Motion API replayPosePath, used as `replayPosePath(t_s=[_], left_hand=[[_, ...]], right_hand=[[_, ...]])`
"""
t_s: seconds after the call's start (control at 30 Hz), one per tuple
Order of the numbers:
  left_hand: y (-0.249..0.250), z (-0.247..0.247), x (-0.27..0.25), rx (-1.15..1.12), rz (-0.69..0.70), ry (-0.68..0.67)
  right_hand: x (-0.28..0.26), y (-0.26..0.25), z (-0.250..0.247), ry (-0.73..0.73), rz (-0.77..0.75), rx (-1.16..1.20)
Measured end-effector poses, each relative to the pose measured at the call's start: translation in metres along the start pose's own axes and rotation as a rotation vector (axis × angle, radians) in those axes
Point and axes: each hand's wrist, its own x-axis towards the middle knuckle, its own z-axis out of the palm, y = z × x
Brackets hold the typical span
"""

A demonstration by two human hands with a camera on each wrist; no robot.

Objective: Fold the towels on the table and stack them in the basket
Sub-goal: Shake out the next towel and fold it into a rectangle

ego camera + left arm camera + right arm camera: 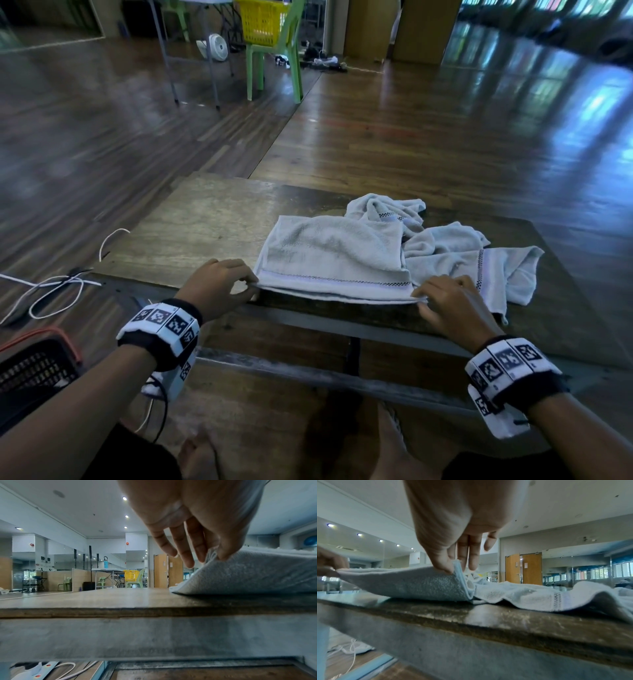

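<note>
A pale towel (329,257) lies folded in half at the near edge of the low wooden table (205,222). My left hand (222,284) pinches its near left corner between thumb and fingers (202,555). My right hand (445,301) pinches the near right corner, thumb on top of the stacked layers (462,588). Both corners are raised a little off the table. A second towel (479,267) lies crumpled to the right, and a third (383,205) is bunched behind. A dark mesh basket (30,370) with a red rim stands on the floor at my lower left.
White cables (61,291) lie on the wooden floor left of the table. A green chair (274,65) with a yellow basket (263,20) and a small fan (217,46) stand far back. My bare feet (394,445) are under the table's near edge.
</note>
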Motion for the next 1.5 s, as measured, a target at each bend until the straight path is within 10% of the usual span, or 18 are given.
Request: replayPosePath(t_s=[0.63,1.17,1.5], left_hand=[[0.055,-0.182,0.049,-0.344,0.127,0.515],[0.021,-0.073,0.076,0.099,-0.005,0.229],[0.005,0.01,0.013,0.309,0.123,-0.227]], right_hand=[[0.058,0.003,-0.176,0.709,0.097,0.208],[0.071,0.035,-0.038,0.333,0.248,0.258],[-0.01,0.022,0.022,-0.157,-0.086,0.107]])
